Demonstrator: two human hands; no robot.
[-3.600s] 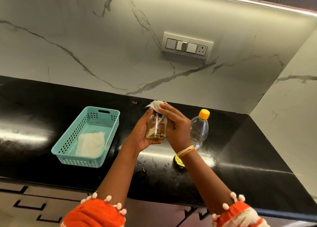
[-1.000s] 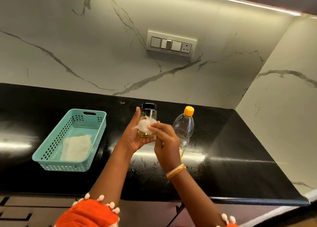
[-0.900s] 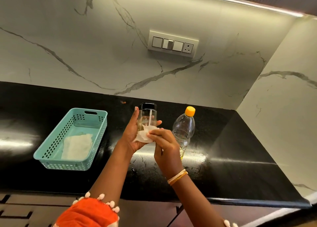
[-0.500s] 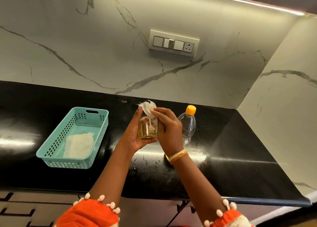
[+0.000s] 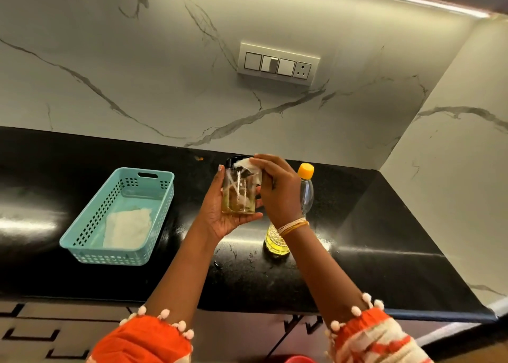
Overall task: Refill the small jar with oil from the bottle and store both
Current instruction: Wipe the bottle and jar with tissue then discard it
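Note:
My left hand (image 5: 220,214) holds a small glass jar (image 5: 238,192) upright above the black counter; yellow oil sits in its lower part and a black lid caps it. My right hand (image 5: 277,189) presses a white tissue (image 5: 251,169) against the jar's upper right side and lid. Behind my right wrist stands the clear oil bottle (image 5: 306,195) with an orange cap (image 5: 306,169); yellow oil shows at its base. My right hand and wrist hide the bottle's middle.
A teal plastic basket (image 5: 90,239) with a folded white cloth (image 5: 126,228) inside sits on the counter (image 5: 384,252) to the left. A switch panel (image 5: 277,64) is on the marble back wall. A marble side wall closes the right end.
My right hand has kept rubbing the tissue over the jar: down its side a second ago, then up to the lid, now at the upper right. The jar stays in my left hand.

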